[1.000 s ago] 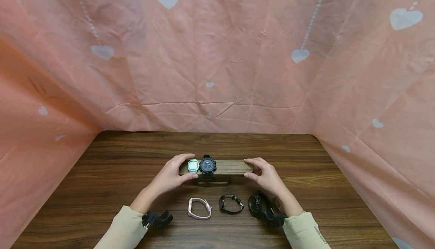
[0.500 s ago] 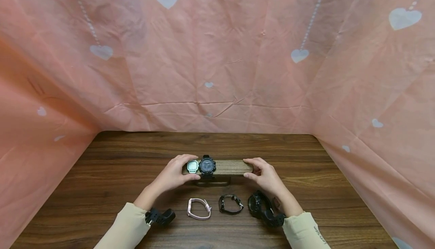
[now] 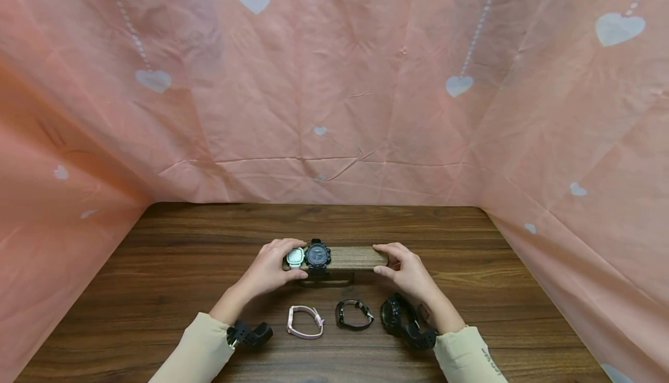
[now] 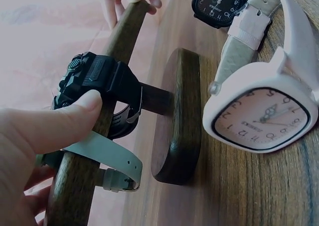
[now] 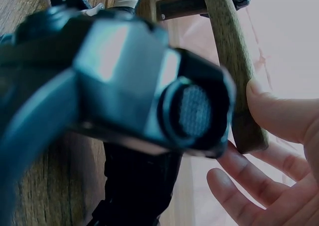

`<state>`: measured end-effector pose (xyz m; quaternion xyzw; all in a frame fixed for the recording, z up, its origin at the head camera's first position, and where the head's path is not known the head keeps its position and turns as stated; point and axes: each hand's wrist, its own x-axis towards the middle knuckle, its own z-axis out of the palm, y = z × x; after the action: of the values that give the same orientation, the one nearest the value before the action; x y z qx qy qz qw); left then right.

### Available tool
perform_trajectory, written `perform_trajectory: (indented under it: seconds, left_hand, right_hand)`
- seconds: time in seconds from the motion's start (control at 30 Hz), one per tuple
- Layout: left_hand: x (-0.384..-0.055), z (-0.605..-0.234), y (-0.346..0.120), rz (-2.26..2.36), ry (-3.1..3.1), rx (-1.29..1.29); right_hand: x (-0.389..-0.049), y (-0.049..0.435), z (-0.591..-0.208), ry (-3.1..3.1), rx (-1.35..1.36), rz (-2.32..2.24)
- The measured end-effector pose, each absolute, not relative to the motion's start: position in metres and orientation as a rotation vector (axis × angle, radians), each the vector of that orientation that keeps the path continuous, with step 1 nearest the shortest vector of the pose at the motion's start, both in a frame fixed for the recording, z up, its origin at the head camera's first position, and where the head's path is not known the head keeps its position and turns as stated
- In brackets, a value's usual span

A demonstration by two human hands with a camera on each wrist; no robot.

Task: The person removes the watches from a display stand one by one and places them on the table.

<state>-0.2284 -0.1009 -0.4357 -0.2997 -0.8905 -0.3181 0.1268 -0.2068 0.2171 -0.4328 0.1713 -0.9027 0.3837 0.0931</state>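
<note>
A wooden watch stand stands on the table, its crossbar carrying a mint green watch and a chunky black watch side by side near the left end. My left hand holds the mint watch on the bar, fingers behind and thumb in front. In the left wrist view the thumb lies across the mint strap, its tip by the black watch. The bar's right end is pinched by my right hand, thumb in front and fingers behind.
Before the stand lie a pale pink watch, a slim black watch and a bulky black watch. A small reddish-brown item is partly hidden beside the right wrist. Pink heart-patterned cloth surrounds the wooden table.
My left hand has shifted slightly right along the bar, its thumb closer to the black watch. The right hand, the stand and the loose watches look unmoved.
</note>
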Motion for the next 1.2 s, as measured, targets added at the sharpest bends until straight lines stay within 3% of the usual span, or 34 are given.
perform_trajectory:
  seconds: [1.2]
  left_hand:
    - [-0.2338, -0.4377, -0.106, -1.01, -2.615, -0.85]
  right_hand:
    - [-0.2072, 0.2187, -0.4337, -2.662, 0.533, 1.135]
